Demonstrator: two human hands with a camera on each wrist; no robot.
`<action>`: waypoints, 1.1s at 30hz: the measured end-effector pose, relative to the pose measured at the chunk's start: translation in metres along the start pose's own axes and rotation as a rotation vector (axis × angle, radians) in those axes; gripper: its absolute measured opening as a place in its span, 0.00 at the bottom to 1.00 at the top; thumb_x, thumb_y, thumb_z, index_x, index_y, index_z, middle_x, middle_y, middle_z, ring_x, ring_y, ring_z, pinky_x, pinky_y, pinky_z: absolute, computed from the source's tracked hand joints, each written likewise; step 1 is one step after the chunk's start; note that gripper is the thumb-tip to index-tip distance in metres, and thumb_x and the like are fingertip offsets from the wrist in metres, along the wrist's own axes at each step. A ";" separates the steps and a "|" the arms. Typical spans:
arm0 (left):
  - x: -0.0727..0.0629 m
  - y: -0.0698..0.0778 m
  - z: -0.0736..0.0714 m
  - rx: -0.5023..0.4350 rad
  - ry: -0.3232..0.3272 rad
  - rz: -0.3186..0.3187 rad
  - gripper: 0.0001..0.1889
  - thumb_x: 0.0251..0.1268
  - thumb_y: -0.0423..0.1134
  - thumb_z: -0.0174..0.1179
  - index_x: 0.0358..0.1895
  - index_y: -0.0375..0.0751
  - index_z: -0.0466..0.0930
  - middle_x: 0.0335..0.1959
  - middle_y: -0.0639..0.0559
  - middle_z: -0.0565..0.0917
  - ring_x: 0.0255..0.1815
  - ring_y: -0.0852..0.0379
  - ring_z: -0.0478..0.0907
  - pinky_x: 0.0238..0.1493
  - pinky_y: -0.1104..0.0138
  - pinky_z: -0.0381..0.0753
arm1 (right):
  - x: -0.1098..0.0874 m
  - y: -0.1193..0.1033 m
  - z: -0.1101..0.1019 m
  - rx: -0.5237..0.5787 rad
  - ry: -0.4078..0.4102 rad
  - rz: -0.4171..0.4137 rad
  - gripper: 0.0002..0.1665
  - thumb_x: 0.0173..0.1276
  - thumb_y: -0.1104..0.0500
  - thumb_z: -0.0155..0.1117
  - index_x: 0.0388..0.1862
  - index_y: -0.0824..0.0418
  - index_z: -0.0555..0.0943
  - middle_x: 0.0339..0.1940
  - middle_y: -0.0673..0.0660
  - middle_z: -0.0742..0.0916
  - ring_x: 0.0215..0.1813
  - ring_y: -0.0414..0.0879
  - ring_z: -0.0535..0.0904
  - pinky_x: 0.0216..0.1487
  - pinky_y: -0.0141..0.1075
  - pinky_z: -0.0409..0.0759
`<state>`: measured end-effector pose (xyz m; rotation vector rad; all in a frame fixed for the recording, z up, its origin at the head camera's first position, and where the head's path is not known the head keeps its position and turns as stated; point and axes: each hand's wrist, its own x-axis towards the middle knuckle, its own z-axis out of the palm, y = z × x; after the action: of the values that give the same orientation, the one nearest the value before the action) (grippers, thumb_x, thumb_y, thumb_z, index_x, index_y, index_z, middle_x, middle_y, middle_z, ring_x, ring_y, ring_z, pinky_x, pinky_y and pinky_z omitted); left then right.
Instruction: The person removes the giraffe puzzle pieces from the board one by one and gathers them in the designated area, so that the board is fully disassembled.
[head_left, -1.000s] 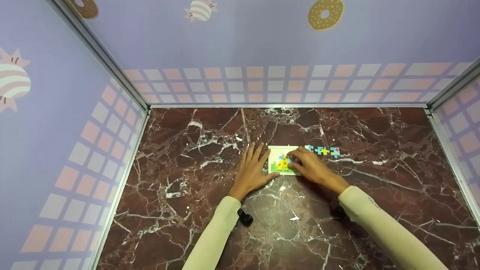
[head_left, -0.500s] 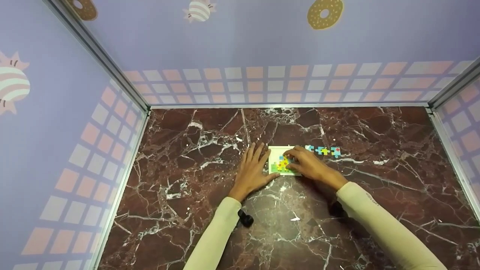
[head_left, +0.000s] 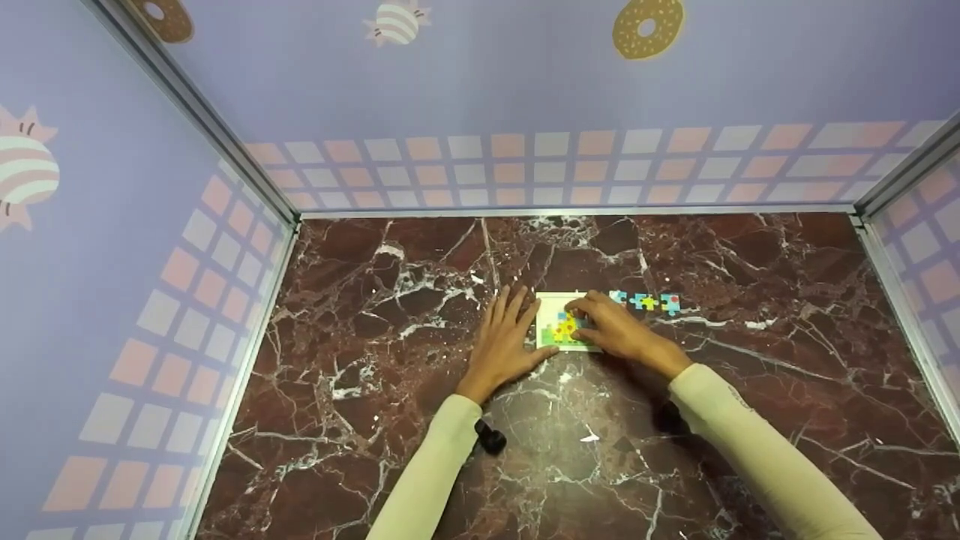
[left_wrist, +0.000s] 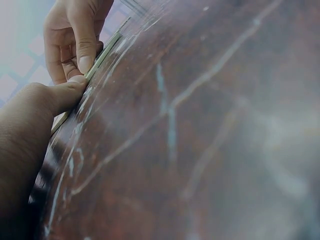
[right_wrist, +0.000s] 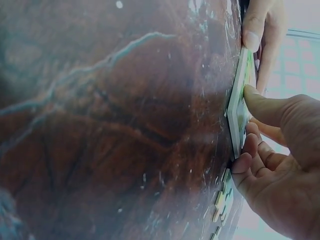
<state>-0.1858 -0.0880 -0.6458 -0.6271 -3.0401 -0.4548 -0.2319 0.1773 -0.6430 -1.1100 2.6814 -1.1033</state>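
Note:
A giraffe jigsaw puzzle (head_left: 562, 330), partly laid in yellow, green and blue, lies in a pale shallow tray (head_left: 551, 298). My left hand (head_left: 504, 341) lies with straight fingers along the tray's left side, its thumb at the near left corner. Over the tray's right half, my right hand (head_left: 622, 330) bends its thumb and index finger about a bluish puzzle piece, mostly hidden beneath them. In the right wrist view, the right thumb (right_wrist: 265, 106) touches the puzzle's face and the other fingers curl by the tray's edge (right_wrist: 234, 112).
Several loose puzzle pieces (head_left: 646, 301) lie in a row to the right of the tray on the dark red marbled table (head_left: 420, 390). Patterned lilac walls (head_left: 480, 97) stand at the back and sides. A black wrist device (head_left: 491, 436) sits at the left cuff.
My right hand has shifted slightly left over the puzzle, its thumb and index finger staying bent. The left hand and the tray have stayed in place.

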 end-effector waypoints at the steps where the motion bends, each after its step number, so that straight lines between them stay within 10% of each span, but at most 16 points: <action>1: 0.000 0.000 0.000 0.000 -0.001 -0.001 0.53 0.72 0.80 0.54 0.90 0.52 0.60 0.93 0.46 0.51 0.93 0.40 0.39 0.92 0.45 0.37 | 0.000 0.000 0.000 -0.004 -0.003 0.007 0.27 0.68 0.62 0.82 0.64 0.66 0.84 0.45 0.59 0.83 0.46 0.53 0.80 0.46 0.48 0.83; 33: -0.001 -0.001 0.002 -0.018 0.012 0.002 0.52 0.72 0.80 0.55 0.89 0.51 0.61 0.93 0.45 0.52 0.93 0.40 0.39 0.92 0.45 0.37 | 0.007 0.025 0.019 -0.032 -0.007 0.087 0.29 0.67 0.64 0.81 0.61 0.57 0.76 0.48 0.59 0.83 0.49 0.56 0.80 0.50 0.56 0.85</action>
<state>-0.1852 -0.0884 -0.6480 -0.6256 -3.0271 -0.4845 -0.2471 0.1736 -0.6710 -0.9884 2.7225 -1.0451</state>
